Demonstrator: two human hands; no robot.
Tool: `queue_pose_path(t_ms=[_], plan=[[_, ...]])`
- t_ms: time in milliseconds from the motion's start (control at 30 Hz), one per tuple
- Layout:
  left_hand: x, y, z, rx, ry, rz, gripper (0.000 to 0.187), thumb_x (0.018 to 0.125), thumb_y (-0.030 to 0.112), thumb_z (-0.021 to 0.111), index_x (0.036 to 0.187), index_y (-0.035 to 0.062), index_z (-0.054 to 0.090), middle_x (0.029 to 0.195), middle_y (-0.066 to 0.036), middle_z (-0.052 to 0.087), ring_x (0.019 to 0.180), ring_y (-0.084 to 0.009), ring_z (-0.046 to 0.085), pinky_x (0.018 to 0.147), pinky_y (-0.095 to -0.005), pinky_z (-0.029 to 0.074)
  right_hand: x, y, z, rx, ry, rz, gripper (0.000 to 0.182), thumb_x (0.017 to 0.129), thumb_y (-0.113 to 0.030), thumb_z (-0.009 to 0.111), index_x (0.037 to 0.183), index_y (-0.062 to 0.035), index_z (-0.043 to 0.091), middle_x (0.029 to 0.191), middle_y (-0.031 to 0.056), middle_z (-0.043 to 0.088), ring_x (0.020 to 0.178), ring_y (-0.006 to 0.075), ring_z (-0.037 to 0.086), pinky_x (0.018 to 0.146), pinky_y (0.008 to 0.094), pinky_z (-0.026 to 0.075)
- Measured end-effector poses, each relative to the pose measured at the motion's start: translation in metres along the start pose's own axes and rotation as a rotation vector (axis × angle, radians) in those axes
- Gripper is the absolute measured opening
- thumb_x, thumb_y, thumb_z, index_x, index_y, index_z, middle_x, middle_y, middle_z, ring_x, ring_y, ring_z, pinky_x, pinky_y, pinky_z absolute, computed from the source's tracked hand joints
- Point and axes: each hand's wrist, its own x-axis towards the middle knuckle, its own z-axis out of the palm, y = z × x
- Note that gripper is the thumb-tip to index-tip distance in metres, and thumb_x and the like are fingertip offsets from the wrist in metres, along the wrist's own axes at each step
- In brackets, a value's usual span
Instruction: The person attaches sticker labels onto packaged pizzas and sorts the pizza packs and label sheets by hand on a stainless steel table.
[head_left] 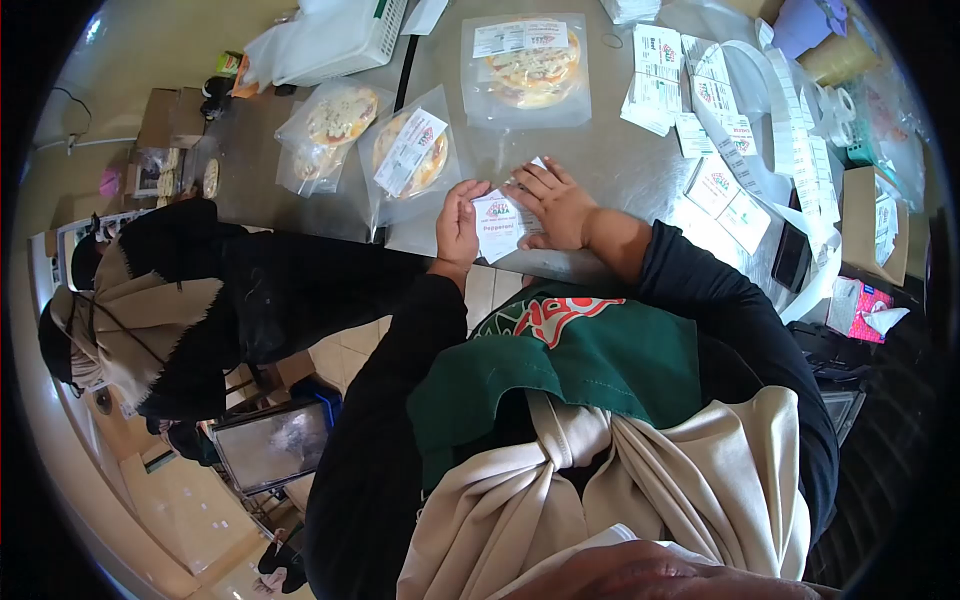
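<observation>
A white printed label reading "Pepperoni" lies at the front edge of the steel table, between my hands. My left hand is at its left edge, fingers curled and closed on it. Flat over its right side rests my right hand, fingers spread and stretched out. Just left of my left hand is a bagged pizza with a label across it. Another labelled pizza in clear film lies farther back. Whether anything lies under the label is hidden.
Bagged pizzas lie at the left. To the right are label stacks, a long curling label strip, a phone and an open cardboard box. A white plastic basket stands at back left. A co-worker stands left.
</observation>
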Motion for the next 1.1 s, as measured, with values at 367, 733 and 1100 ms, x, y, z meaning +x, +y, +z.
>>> queue_pose_path(t_ms=[367, 733, 1100], plan=[[-0.008, 0.033, 0.008, 0.621, -0.02, 0.354, 0.033, 0.087, 0.021, 0.055, 0.113, 0.0004, 0.053, 0.108, -0.019, 0.058, 0.1, -0.0368, 0.054, 0.09, -0.041, 0.042, -0.065, -0.013, 0.006, 0.052, 0.278, 0.248, 0.071, 0.074, -0.048, 0.064, 0.128, -0.0056, 0.045, 0.124, 0.0115, 0.045, 0.121, 0.0299, 0.037, 0.106, 0.0452, 0.023], [-0.012, 0.083, -0.059, 0.981, 0.192, 0.464, 0.028, 0.078, 0.012, 0.063, 0.104, 0.0036, 0.058, 0.099, -0.015, 0.057, 0.091, -0.0338, 0.053, 0.083, -0.0422, 0.042, -0.101, -0.008, 0.004, 0.28, 0.426, 0.723, 0.049, 0.061, -0.019, 0.077, 0.103, -0.0063, 0.056, 0.102, 0.0137, 0.057, 0.1, 0.0339, 0.051, 0.087, 0.0425, 0.039], [0.039, 0.065, -0.174, 1.284, 0.605, -0.002, 0.05, 0.076, 0.017, 0.065, 0.124, 0.0138, 0.051, 0.112, -0.017, 0.05, 0.103, -0.0356, 0.048, 0.088, -0.0437, 0.039, -0.104, -0.001, 0.002, 0.25, 0.525, 0.86, 0.027, 0.079, -0.012, 0.06, 0.101, 0.003, 0.062, 0.094, 0.0225, 0.062, 0.088, 0.0389, 0.059, 0.081, 0.0412, 0.046]])
